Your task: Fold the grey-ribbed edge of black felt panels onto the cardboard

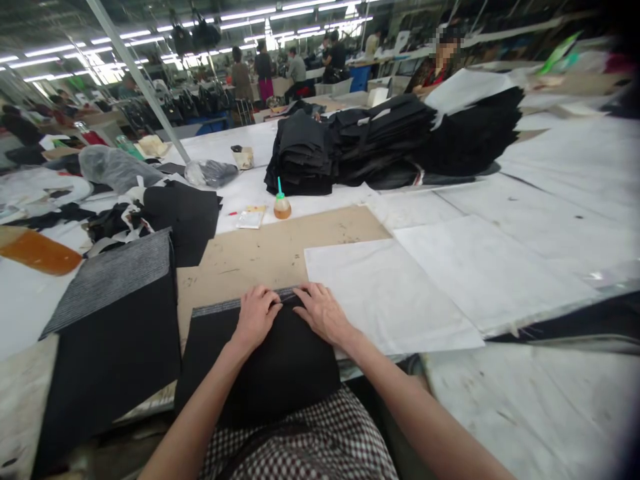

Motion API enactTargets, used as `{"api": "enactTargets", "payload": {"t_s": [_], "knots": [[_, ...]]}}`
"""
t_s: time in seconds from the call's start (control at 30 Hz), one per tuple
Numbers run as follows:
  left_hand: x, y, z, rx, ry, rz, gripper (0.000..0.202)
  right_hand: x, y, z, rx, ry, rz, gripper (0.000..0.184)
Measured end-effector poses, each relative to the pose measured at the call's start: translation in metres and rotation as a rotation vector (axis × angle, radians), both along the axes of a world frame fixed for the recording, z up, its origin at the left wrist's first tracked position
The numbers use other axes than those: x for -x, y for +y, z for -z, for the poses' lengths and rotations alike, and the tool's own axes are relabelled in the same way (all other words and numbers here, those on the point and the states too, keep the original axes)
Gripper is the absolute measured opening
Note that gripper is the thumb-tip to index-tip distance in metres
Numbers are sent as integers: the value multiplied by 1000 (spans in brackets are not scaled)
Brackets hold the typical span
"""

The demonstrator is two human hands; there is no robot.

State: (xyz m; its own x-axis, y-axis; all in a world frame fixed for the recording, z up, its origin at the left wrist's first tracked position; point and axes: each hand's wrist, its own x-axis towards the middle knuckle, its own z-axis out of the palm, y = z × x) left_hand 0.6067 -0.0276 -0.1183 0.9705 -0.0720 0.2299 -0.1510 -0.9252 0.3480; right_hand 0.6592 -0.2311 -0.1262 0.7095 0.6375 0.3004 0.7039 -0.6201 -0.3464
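A black fabric piece [280, 363] with a grey ribbed top edge lies on the brown cardboard [265, 253] right in front of me and hangs over the table edge toward my lap. My left hand [255, 317] rests on its upper edge with the fingers curled down, pinching the ribbed band. My right hand [323, 312] lies beside it on the same edge, fingers bent and pressing the cloth. The two hands nearly touch at the fingertips.
A stack of black and grey ribbed pieces [107, 313] lies to my left. White paper sheets [385, 293] cover the table to the right. A small glue bottle [282, 205] stands ahead, with piles of black garments [390, 143] behind it. Other people work at far tables.
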Motion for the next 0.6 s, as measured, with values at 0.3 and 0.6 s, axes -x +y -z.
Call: {"api": "enactTargets", "payload": {"t_s": [0.3,0.6], "knots": [[17,0,-12,-185,-130,228,18,-12,5,-24,-8,-49,-157,46],[16,50,-8,-99,-30,120,55,-47,17,-6,40,15,-343,17]]}}
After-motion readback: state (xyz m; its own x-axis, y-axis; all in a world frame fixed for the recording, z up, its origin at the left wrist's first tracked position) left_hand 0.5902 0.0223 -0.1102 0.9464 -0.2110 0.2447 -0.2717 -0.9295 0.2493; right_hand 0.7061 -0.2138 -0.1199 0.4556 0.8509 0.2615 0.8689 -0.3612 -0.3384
